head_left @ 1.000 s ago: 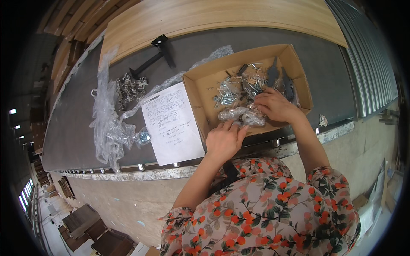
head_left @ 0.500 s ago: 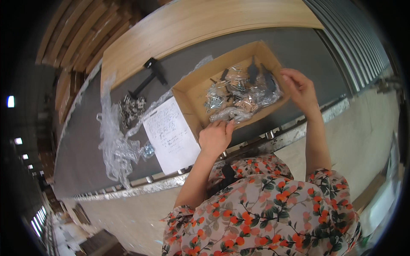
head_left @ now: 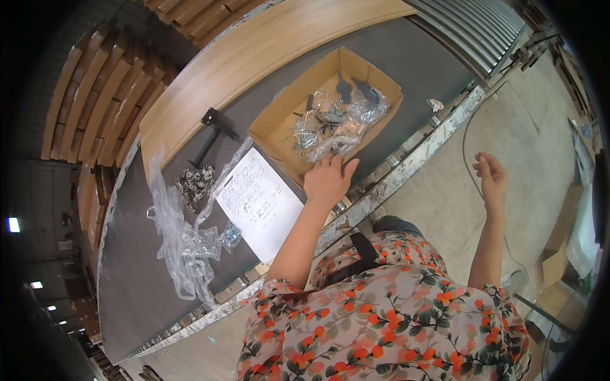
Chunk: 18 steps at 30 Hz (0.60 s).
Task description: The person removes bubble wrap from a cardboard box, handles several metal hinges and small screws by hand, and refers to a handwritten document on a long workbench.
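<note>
A shallow cardboard box (head_left: pixel 274 136) lies tilted across the dark conveyor belt. Inside it are clear plastic bags (head_left: pixel 370 113) of screws, wooden dowels and black parts, with dark plastic-looking pieces (head_left: pixel 344 91) near the far wall. My left hand (head_left: pixel 327 182) rests on the box's near rim, its fingertips over the edge and its thumb spread apart. Off to the right, above the floor, my right hand (head_left: pixel 492 181) is raised with fingers loosely curled; nothing shows in it. A handwritten white sheet (head_left: pixel 262 203) lies left of my left hand, against the box.
Left of the sheet are crumpled clear plastic wrap (head_left: pixel 184 241), a heap of metal fittings (head_left: pixel 196 184) and a black T-shaped part (head_left: pixel 213 136). A long wooden panel (head_left: pixel 254 60) runs along the far side. A white scrap (head_left: pixel 435 105) lies by the belt's edge. Rollers (head_left: pixel 473 32) stand far right.
My right hand has left the box's right end and swung right, over the floor. My left hand stays at the near rim, its thumb now spread wider. The view has turned.
</note>
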Tool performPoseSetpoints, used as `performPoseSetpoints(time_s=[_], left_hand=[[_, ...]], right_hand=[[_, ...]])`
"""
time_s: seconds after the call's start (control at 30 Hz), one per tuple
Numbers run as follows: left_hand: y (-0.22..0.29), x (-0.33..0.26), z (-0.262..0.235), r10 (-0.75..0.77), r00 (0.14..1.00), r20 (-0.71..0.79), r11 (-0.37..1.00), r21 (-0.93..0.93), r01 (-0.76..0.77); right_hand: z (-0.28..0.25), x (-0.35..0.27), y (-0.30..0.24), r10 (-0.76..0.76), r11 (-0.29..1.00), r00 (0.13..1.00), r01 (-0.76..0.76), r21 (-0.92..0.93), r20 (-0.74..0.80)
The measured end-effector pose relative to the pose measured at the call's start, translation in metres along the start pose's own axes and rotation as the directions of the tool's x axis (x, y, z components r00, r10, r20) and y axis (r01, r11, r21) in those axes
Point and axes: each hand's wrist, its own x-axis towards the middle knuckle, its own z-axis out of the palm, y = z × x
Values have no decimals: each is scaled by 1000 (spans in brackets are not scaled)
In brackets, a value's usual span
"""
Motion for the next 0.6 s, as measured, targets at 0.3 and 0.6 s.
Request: performPoseSetpoints(time_s=[0.3,0.6], left_hand=[[-13,6,26,-31,986,164,999,49,24],[-10,15,3,-174,949,265,974,-96,206]], right_hand=[[115,19,-58,-284,934,841,352,-66,460],[243,123,-79,-146,180,335,934,-308,931]])
